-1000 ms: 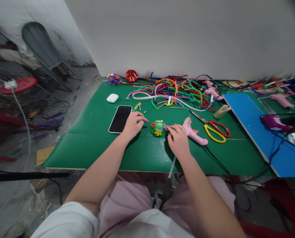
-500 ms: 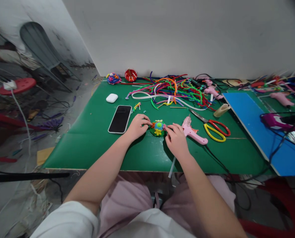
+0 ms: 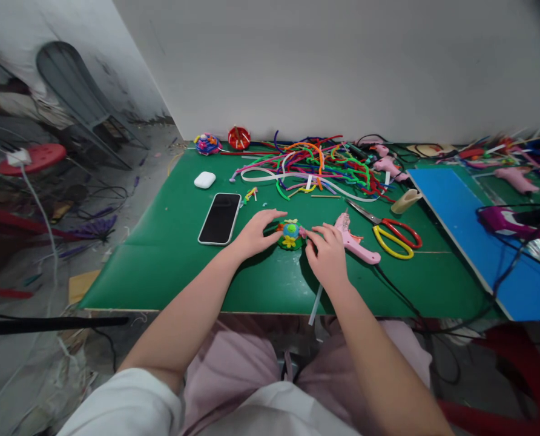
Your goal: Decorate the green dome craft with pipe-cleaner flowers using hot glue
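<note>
On the green tabletop between my hands lies a small round pipe-cleaner ornament [image 3: 291, 233], with a green rim, a blue domed middle and yellow, orange and pink flowers. My left hand [image 3: 260, 232] is open at its left side, thumb near the rim and index finger stretched out above it. At the right edge, the bent fingers of my right hand [image 3: 325, 251] pinch at the pink flower; the exact contact is partly hidden. A pink glue gun [image 3: 355, 245] lies just right of that hand. Beneath its wrist a clear glue stick [image 3: 315, 306] juts over the table's front edge.
A phone [image 3: 220, 218] and a white earbud case [image 3: 205, 180] lie left. Behind are tangled pipe cleaners [image 3: 315, 166] and two finished-looking round pieces, one being a multicoloured ornament [image 3: 207, 143]. Scissors [image 3: 388, 233], a bamboo-like tube [image 3: 406, 201] and a blue board [image 3: 470, 236] are right.
My left hand has opened, its index finger lifting off the ornament's left side and stretching out. My right hand has shifted slightly right and stays at the pink flower.
</note>
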`<state>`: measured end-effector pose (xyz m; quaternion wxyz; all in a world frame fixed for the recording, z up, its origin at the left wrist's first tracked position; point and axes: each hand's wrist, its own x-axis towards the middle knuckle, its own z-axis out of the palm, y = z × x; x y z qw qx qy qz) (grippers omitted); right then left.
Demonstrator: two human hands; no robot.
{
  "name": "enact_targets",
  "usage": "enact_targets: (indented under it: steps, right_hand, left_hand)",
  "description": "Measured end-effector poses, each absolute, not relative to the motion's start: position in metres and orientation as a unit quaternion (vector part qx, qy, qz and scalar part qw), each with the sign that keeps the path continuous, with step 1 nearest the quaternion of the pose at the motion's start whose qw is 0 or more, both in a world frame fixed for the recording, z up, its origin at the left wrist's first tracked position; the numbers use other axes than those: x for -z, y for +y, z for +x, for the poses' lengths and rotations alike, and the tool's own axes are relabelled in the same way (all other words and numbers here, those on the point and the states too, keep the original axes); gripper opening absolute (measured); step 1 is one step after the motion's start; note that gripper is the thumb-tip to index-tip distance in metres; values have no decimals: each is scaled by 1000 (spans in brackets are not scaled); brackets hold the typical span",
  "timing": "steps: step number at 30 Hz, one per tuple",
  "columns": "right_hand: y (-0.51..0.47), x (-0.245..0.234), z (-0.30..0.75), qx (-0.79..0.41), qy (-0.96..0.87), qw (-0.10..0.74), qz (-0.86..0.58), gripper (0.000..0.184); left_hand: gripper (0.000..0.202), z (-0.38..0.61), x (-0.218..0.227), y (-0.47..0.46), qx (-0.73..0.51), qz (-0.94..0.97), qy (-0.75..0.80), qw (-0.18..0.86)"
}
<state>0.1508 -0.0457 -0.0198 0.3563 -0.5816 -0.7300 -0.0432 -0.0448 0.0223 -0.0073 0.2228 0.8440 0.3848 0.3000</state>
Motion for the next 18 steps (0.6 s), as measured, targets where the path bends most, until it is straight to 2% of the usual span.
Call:
enact_targets:
  steps: [4, 9, 18]
  right_hand:
    - [-46, 20, 150, 41, -739, 337, -582, 26]
    - [-48, 17, 152, 41, -720, 373, -583, 25]
    - [-50, -18, 233, 94, -632, 430, -638, 24]
  left_hand:
    - [69, -38, 8, 17, -266, 859, 362, 245]
    - [87, -26, 9, 13, -240, 880, 332, 240]
    - [86, -19, 13, 14, -239, 887, 342, 195]
